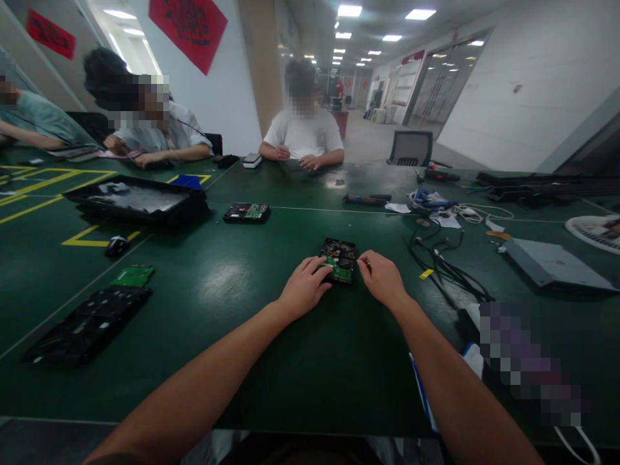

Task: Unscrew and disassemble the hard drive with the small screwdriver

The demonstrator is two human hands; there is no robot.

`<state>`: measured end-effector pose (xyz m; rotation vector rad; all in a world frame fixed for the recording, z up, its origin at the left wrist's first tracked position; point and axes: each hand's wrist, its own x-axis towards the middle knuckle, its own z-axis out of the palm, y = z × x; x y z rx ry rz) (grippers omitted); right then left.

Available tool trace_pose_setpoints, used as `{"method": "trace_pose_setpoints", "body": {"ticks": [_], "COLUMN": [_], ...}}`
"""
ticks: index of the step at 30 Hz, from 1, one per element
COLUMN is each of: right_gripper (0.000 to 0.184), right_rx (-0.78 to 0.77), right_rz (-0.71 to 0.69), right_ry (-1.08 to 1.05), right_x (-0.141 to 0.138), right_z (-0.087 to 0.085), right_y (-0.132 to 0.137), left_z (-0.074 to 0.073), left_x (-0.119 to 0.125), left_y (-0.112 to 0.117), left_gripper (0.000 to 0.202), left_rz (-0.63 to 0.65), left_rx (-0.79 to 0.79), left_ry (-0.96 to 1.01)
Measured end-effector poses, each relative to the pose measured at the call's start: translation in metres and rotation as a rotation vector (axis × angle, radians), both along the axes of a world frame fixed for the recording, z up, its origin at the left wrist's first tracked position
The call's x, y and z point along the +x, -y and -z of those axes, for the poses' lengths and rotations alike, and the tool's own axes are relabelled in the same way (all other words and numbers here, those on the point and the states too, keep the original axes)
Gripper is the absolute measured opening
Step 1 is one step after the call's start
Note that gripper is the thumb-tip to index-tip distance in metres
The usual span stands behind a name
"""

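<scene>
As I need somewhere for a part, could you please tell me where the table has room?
The table is bare between the left hand and the leftmost green board, and midway between the forearms. Farther right of the right hand, dark cables and a metal box crowd it.

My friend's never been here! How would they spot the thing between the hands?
On the big green table, look between the left hand and the right hand. There lies a flat black block with a green circuit board. A similar block sits farther back, but only this one has the left hand on it.
</scene>
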<state>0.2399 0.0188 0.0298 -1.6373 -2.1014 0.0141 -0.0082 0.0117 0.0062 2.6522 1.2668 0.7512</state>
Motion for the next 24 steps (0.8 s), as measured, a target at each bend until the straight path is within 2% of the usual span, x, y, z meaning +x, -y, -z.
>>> {"method": "trace_pose_setpoints", "body": {"ticks": [6, 11, 16, 24], "right_gripper": [0.020, 0.019, 0.019, 0.025], "right_rx": [0.078, -0.008, -0.154, -0.187], "right_rz": [0.010, -0.055, -0.184, -0.242], "right_ry": [-0.010, 0.089, 0.212, 0.303], "right_x": [-0.005, -0.021, -0.049, -0.066], "right_z": [-0.018, -0.031, -0.030, -0.027], "right_y": [-0.010, -0.014, -0.013, -0.012], "left_z": [0.003, -0.003, -0.009, -0.017], "left_x": [0.001, 0.008, 0.020, 0.016], "left_y": [-0.006, 0.016, 0.041, 0.038], "left_gripper": [0.042, 0.043, 0.046, 0.040], "left_rz": [0.017, -0.028, -0.058, -0.053], "left_rx": [0.020, 0.065, 0.073, 0.036], "left_ry": [-0.043, -0.162, -0.247, -0.267]}}
